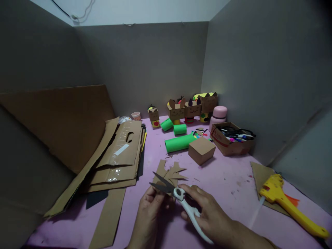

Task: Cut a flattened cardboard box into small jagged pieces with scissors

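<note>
My right hand grips the white handles of a pair of scissors, whose dark blades are open and point left. My left hand is closed around a small piece of cardboard that sits at the blades; most of that piece is hidden by my fingers. Just beyond the blades, jagged cardboard scraps lie on the pink table.
A stack of flattened cardboard fills the left side. Green paper tubes, a small brown box, cardboard animal figures, a box of pens and a pink bottle stand at the back. A yellow glue gun lies at right.
</note>
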Tool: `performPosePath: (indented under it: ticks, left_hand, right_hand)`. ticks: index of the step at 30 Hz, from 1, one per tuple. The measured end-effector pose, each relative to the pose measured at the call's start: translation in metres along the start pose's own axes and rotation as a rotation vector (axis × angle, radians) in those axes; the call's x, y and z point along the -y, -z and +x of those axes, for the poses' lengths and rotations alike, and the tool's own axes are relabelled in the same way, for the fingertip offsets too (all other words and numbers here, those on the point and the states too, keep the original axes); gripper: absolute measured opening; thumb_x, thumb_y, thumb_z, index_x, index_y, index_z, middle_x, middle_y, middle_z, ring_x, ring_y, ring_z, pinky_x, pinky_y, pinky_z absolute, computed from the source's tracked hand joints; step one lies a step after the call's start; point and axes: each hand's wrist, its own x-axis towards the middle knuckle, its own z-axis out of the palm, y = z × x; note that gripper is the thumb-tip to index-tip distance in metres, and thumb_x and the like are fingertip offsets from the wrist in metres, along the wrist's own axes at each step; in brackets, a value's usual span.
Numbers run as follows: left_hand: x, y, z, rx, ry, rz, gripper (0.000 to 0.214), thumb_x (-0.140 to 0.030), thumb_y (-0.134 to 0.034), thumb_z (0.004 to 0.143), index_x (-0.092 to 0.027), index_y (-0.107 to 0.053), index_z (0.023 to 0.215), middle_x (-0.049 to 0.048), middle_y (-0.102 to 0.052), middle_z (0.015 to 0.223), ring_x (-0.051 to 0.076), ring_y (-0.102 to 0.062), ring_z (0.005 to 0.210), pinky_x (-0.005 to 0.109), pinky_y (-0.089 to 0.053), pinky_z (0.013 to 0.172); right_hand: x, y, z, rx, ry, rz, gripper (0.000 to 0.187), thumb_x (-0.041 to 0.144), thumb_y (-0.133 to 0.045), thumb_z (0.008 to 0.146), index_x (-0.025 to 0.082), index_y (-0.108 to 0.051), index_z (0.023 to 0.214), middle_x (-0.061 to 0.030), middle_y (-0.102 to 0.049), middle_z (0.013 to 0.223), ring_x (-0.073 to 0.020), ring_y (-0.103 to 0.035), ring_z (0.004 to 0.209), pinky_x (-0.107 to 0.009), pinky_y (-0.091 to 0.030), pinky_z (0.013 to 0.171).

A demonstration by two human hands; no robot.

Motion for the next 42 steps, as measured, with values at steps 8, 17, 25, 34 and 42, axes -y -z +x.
performPosePath:
  ticks: [8, 17, 25, 34, 42]
  left_hand:
    - [-0.0014, -0.0038, -0.0022, 0.017, 0.013, -0.061, 0.023, -0.026, -0.071, 0.073, -0.019, -0.067, 0.095, 0.005, -0.07, 0.091, 0.016, -0.062, 0.081, 0.029, -0.047, 0.08]
    - [0.0019, -0.0046, -0.0019, 0.004, 0.03, -0.102, 0.014, -0.019, -0.07, 0.072, -0.019, -0.07, 0.086, 0.0052, -0.074, 0.088, 0.018, -0.065, 0.084, 0.029, -0.048, 0.083]
    - [0.0075, -0.0078, -0.0014, 0.033, 0.088, -0.21, 0.023, -0.015, -0.069, 0.072, -0.021, -0.07, 0.094, 0.0041, -0.073, 0.088, 0.018, -0.064, 0.086, 0.03, -0.048, 0.084]
    - [0.007, -0.0046, -0.0016, -0.006, 0.114, -0.23, 0.021, -0.017, -0.073, 0.069, -0.019, -0.072, 0.09, 0.0042, -0.072, 0.093, 0.018, -0.063, 0.088, 0.028, -0.049, 0.084]
    - [0.0063, -0.0062, -0.0024, -0.005, 0.108, -0.215, 0.013, -0.013, -0.07, 0.07, -0.021, -0.07, 0.08, 0.0023, -0.072, 0.087, 0.017, -0.062, 0.086, 0.028, -0.049, 0.085]
  right_hand:
    - [0.0006, 0.0012, -0.0016, 0.019, 0.002, -0.024, 0.056, 0.023, -0.063, 0.075, 0.015, -0.049, 0.129, -0.013, -0.062, 0.103, -0.0262, -0.056, 0.094, -0.043, -0.045, 0.084]
    - [0.0018, -0.0003, -0.0032, 0.024, -0.004, -0.03, 0.058, 0.024, -0.064, 0.074, 0.015, -0.049, 0.13, -0.0122, -0.062, 0.1, -0.0255, -0.056, 0.09, -0.041, -0.046, 0.081]
    - [0.0005, -0.0013, -0.0026, 0.013, -0.001, -0.02, 0.057, 0.024, -0.064, 0.074, 0.016, -0.049, 0.129, -0.011, -0.061, 0.098, -0.0253, -0.056, 0.088, -0.041, -0.046, 0.08]
    - [0.0062, 0.0043, -0.0034, 0.015, -0.021, 0.013, 0.048, 0.024, -0.064, 0.075, 0.021, -0.055, 0.121, -0.0058, -0.06, 0.088, -0.0212, -0.056, 0.078, -0.035, -0.046, 0.071]
    - [0.0062, 0.0053, -0.0009, 0.015, -0.019, -0.022, 0.053, 0.021, -0.064, 0.074, 0.022, -0.051, 0.126, -0.0075, -0.059, 0.094, -0.0234, -0.055, 0.086, -0.038, -0.046, 0.076]
